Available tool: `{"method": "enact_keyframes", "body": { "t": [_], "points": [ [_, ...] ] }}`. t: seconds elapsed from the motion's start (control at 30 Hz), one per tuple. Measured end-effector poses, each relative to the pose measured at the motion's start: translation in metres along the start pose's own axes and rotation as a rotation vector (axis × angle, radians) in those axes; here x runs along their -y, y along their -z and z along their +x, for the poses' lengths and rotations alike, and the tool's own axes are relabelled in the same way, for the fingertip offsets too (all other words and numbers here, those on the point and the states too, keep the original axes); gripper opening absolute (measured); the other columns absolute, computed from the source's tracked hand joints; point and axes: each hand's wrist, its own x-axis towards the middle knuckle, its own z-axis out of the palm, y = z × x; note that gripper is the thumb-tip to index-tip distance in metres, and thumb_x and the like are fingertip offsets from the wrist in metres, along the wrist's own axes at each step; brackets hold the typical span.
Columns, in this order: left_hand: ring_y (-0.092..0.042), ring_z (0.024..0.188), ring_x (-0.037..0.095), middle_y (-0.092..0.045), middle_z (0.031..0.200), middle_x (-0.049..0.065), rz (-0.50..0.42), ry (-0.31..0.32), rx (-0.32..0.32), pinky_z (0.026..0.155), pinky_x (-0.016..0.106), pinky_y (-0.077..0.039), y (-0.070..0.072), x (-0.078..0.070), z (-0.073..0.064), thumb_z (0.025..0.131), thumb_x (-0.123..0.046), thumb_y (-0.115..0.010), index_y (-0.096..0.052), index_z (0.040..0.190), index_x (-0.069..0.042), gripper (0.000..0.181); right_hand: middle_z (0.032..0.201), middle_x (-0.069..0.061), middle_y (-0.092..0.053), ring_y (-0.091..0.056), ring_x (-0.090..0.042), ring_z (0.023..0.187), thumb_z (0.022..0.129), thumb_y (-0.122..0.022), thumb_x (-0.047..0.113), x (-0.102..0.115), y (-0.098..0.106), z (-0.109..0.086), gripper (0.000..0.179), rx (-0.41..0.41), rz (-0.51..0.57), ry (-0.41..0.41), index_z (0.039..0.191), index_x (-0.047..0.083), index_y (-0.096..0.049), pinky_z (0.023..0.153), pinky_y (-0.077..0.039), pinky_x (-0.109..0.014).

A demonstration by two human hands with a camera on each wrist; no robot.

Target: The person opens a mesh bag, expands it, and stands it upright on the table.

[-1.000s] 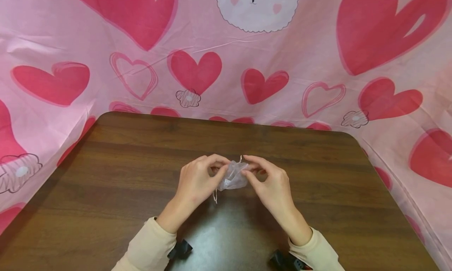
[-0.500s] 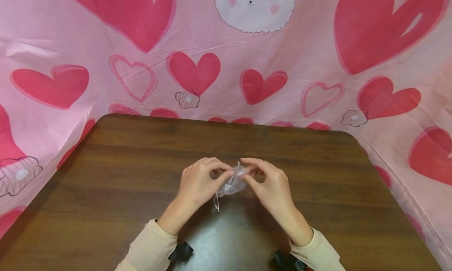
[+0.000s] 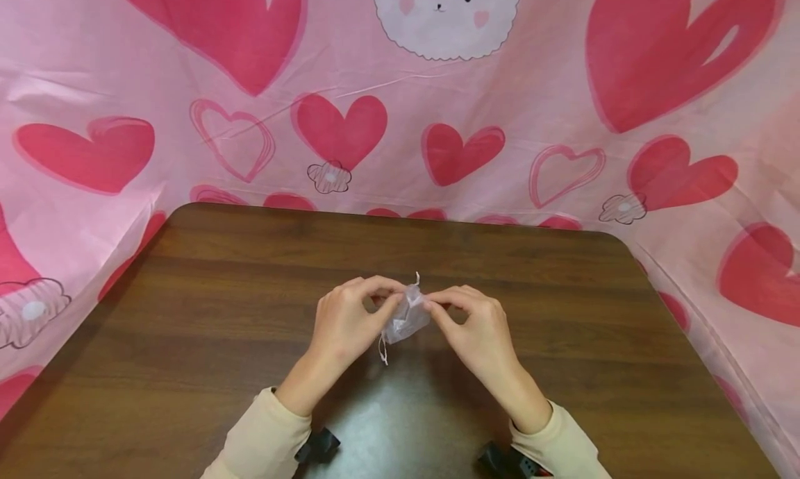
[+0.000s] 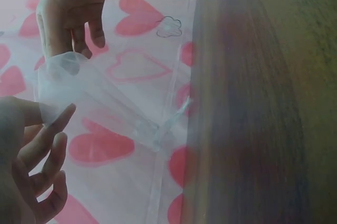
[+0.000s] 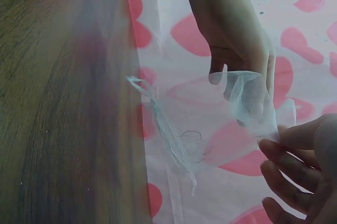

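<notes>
A small sheer white drawstring pouch (image 3: 407, 318) is held up over the table between my two hands. My left hand (image 3: 350, 317) pinches its left side between thumb and index finger. On the opposite side, the thumb and index finger of my right hand (image 3: 476, 321) pinch the pouch's upper edge. Thin white drawstring ends (image 3: 383, 350) dangle below the left fingers, and another short end sticks up at the far side. In the right wrist view the mesh (image 5: 247, 98) looks see-through, with the left hand's fingers showing behind it and a twisted cord (image 5: 168, 132) hanging free.
A brown wood-grain table (image 3: 250, 257) lies under the hands. Pink cloth (image 3: 400, 153) with red hearts hangs behind and along both sides. Black wrist devices (image 3: 319, 446) are strapped below the cream sleeves (image 3: 265, 434).
The pouch has been turned slightly between the fingers, its top bunched narrower. The right fingertips have shifted a little along its edge, and the far cord end now stands more exposed.
</notes>
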Motion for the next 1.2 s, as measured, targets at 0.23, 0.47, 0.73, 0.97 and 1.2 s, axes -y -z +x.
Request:
{"method": "enact_keyframes", "body": {
  "t": [0.23, 0.47, 0.73, 0.97, 1.2],
  "points": [
    [-0.062, 0.069, 0.002, -0.071, 0.078, -0.016, 0.004, -0.002, 0.012, 0.057, 0.031, -0.044, -0.0010, 0.0015, -0.0014, 0.085, -0.019, -0.079, -0.078, 0.094, -0.028, 0.013, 0.077, 0.005, -0.072, -0.066, -0.011, 0.072, 0.074, -0.086, 0.005, -0.0048, -0.0007, -0.0005, 0.013, -0.052, 0.009, 0.030, 0.083, 0.010, -0.078, 0.062, -0.041, -0.015],
    [-0.059, 0.068, 0.004, -0.068, 0.076, -0.018, 0.003, -0.023, 0.025, 0.056, 0.031, -0.042, -0.0021, 0.0022, -0.0020, 0.085, -0.021, -0.079, -0.077, 0.097, -0.030, 0.015, 0.077, 0.004, -0.071, -0.067, -0.015, 0.072, 0.071, -0.087, 0.002, -0.0049, 0.0008, -0.0007, 0.018, -0.069, -0.022, 0.031, 0.080, 0.012, -0.076, 0.063, -0.049, -0.025],
    [-0.057, 0.070, 0.003, -0.062, 0.077, -0.018, -0.037, -0.044, 0.059, 0.058, 0.029, -0.042, -0.0019, 0.0010, -0.0033, 0.086, -0.030, -0.078, -0.076, 0.102, -0.030, 0.016, 0.076, 0.004, -0.071, -0.065, -0.015, 0.067, 0.070, -0.088, 0.002, -0.0053, 0.0017, -0.0015, 0.020, -0.073, -0.049, 0.018, 0.077, 0.014, -0.074, 0.062, -0.049, -0.029],
    [-0.056, 0.072, -0.001, -0.063, 0.077, -0.017, -0.010, -0.067, 0.104, 0.057, 0.027, -0.042, -0.0031, -0.0017, -0.0048, 0.082, -0.039, -0.081, -0.077, 0.102, -0.032, 0.023, 0.077, 0.008, -0.071, -0.060, -0.006, 0.066, 0.070, -0.087, 0.000, -0.0062, 0.0010, -0.0029, 0.022, -0.054, -0.030, 0.040, 0.079, 0.016, -0.075, 0.061, -0.046, -0.022],
    [-0.056, 0.067, 0.001, -0.062, 0.072, -0.014, 0.007, -0.096, 0.047, 0.056, 0.028, -0.042, -0.0038, -0.0006, -0.0041, 0.083, -0.025, -0.082, -0.079, 0.090, -0.029, 0.009, 0.081, 0.010, -0.071, -0.063, -0.006, 0.073, 0.074, -0.085, 0.000, -0.0056, 0.0005, -0.0014, 0.021, -0.021, 0.039, 0.066, 0.088, 0.013, -0.079, 0.065, -0.047, -0.020]
  ]
}}
